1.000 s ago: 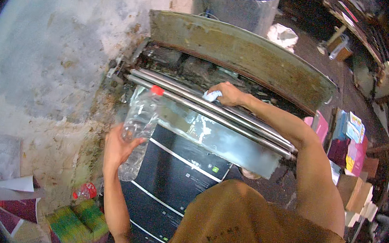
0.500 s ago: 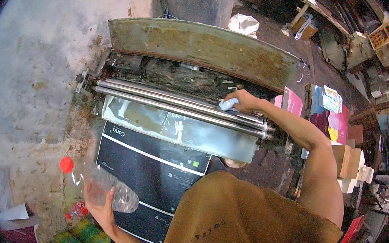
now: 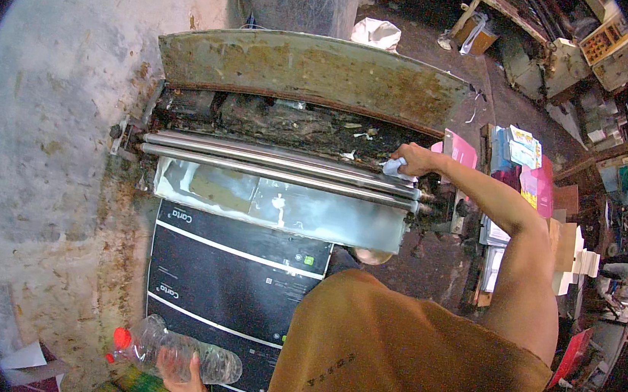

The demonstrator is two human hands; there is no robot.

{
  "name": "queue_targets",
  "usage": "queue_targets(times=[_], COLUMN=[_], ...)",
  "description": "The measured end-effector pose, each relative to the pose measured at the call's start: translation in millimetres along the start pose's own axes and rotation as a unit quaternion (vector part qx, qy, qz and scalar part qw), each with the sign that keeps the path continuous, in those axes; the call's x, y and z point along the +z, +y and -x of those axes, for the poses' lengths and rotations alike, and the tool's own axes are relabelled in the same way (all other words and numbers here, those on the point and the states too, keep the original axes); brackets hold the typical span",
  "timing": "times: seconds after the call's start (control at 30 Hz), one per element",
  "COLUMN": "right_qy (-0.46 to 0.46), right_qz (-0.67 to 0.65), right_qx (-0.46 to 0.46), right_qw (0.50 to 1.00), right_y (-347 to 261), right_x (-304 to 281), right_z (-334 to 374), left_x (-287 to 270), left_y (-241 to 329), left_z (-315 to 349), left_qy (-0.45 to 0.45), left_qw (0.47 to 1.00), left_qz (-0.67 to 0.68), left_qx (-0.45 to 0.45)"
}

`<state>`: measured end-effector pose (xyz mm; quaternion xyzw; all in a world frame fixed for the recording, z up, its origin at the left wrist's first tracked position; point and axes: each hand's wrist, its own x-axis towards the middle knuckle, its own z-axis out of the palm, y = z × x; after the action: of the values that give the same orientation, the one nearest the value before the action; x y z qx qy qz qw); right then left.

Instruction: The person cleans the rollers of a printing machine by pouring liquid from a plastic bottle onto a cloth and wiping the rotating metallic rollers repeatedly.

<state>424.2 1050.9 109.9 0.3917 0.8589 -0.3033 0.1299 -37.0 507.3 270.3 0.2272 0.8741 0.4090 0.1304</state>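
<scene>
My right hand (image 3: 419,159) is closed around a crumpled pale blue cloth (image 3: 394,166), at the right end of the shiny metal rollers (image 3: 279,168). The cloth appears to touch the rear roller. At the lower left, my left hand (image 3: 186,381) grips a clear plastic bottle (image 3: 216,362) with a red cap (image 3: 122,338). The bottle lies nearly level, its cap end to the left. Below the rollers is a glossy pale metal sheet (image 3: 327,216) with wet-looking streaks.
A stained metal guard (image 3: 312,69) stands behind the rollers. Black printed boards (image 3: 229,279) cover the near side. A drum (image 3: 300,3) stands at the back, a bare wall (image 3: 53,130) on the left, and stacked paper and boxes (image 3: 524,164) on the right.
My right hand has slid the cloth rightward along the rollers to their end. My left hand has lowered the bottle and brought it slightly right. The view has shifted a little.
</scene>
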Motion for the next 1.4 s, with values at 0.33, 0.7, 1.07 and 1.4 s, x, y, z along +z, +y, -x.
queue_targets(times=[0.33,0.7,1.07,1.4], right_qy=[-0.087,-0.004,0.052,-0.122], right_qz=[0.07,-0.539,-0.832,-0.924], right_qx=[0.08,0.056,-0.217,-0.037], right_qw=[0.991,0.84,0.508,0.36], right_y=[-21.7,-48.3,-294.0,-387.5], right_x=[-19.2,-70.7,-59.9,144.5], right_z=[-8.2,-34.3,-36.6,-155.9], left_x=[-0.1,3.4,36.7,76.0], left_y=[-4.8,11.7,31.9,29.8], left_z=[12.2,18.9,-59.5,-154.8], left_qy=[-0.01,0.024,-0.114,-0.264], left_qw=[1.0,0.999,0.985,0.882], left_qz=[0.024,0.046,-0.073,-0.344], left_qx=[-0.003,-0.001,0.109,0.183])
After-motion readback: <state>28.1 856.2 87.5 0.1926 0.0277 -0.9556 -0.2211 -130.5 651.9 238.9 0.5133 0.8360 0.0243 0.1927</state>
